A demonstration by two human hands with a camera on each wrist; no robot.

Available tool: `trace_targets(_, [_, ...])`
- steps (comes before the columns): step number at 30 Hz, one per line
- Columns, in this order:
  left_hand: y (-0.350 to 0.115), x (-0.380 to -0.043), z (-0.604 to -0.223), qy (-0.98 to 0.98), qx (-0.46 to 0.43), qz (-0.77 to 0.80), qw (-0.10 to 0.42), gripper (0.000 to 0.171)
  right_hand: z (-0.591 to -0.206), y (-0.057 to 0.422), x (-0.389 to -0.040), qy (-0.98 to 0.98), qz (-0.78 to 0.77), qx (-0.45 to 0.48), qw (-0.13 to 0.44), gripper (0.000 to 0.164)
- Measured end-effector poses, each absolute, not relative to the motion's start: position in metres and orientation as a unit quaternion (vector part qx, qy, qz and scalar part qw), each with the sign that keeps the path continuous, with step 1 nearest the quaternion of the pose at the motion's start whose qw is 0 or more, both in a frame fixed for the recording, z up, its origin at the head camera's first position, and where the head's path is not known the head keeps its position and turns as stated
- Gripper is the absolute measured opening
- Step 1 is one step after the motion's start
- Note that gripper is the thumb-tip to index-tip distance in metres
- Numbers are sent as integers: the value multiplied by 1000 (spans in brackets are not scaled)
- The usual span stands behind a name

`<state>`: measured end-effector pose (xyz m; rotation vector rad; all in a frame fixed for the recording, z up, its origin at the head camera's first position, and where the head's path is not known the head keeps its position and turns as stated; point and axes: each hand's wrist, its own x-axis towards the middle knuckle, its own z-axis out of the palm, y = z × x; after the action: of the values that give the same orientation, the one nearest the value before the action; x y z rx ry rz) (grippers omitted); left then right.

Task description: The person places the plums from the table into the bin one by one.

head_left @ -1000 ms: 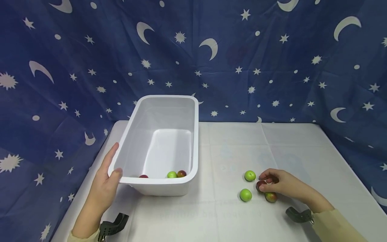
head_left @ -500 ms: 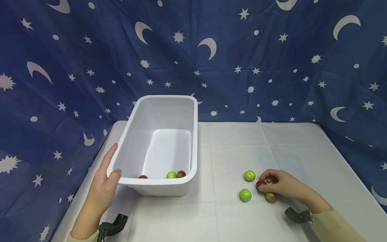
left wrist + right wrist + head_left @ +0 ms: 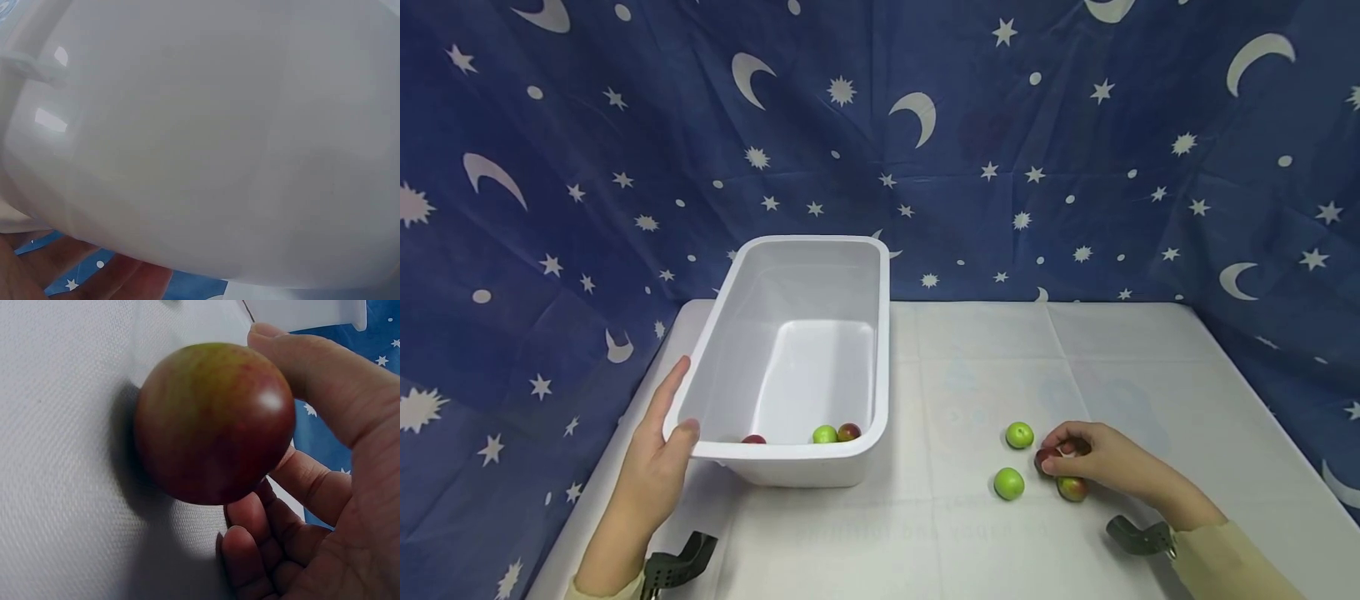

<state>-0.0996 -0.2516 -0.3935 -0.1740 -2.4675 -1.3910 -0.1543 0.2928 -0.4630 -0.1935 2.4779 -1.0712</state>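
Note:
My left hand grips the near left corner of a white plastic tub, thumb over the rim. In the left wrist view, the tub's outer wall fills most of the frame, with fingers underneath. Thumb and fingers of my right hand pinch a dark red plum on the table. Touching or close beside it lies a red-and-green plum, large in the foreground of the right wrist view, where it mostly hides the held one. Two green plums lie just left of the right hand.
Inside the tub, near its front wall, are a green plum, a red-green plum and a partly hidden red one. A white cloth covers the table. Behind hangs a blue curtain with moons and stars.

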Motion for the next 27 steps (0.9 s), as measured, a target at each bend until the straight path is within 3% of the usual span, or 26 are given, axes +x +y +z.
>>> trace_targets(27, [-252, -100, -395, -853, -77, -491, 160, 70, -463, 295, -157, 893, -385, -34, 229, 42])
